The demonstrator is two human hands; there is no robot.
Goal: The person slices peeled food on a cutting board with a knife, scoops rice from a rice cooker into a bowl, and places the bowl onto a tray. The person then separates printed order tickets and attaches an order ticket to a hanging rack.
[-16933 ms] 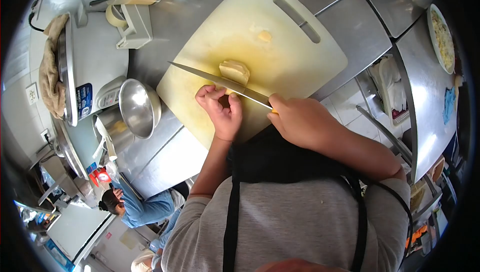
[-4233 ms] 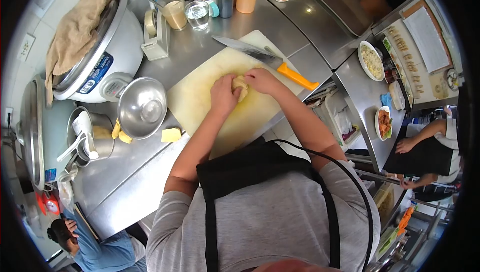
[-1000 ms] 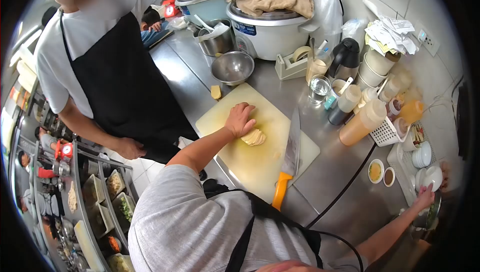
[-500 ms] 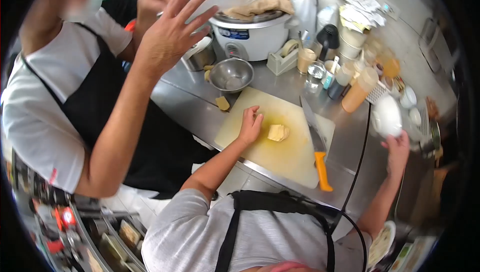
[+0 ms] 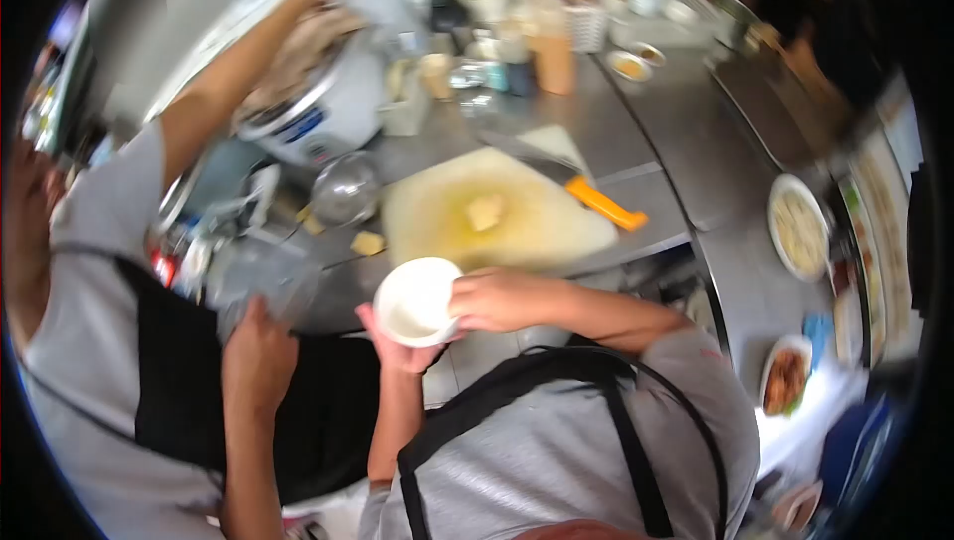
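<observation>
A white bowl is held up in front of my body, near the board's front edge. My left hand cups it from below, the thumb out at the side. My right hand closes on its right rim, fingertips partly hidden at the edge. Behind the bowl lies a cutting board with a wet yellow patch. On it sits a pale yellow chunk, blurred. A knife with an orange handle rests across the board's right side.
A metal bowl and a yellowish piece lie left of the board. Behind are a rice cooker and bottles. At left, a co-worker's hand holds clear plastic. A dish of pale food stands right.
The white bowl came from the far right to in front of me, in both hands. My left hand left the board. The view turned right; the co-worker's near hand came down.
</observation>
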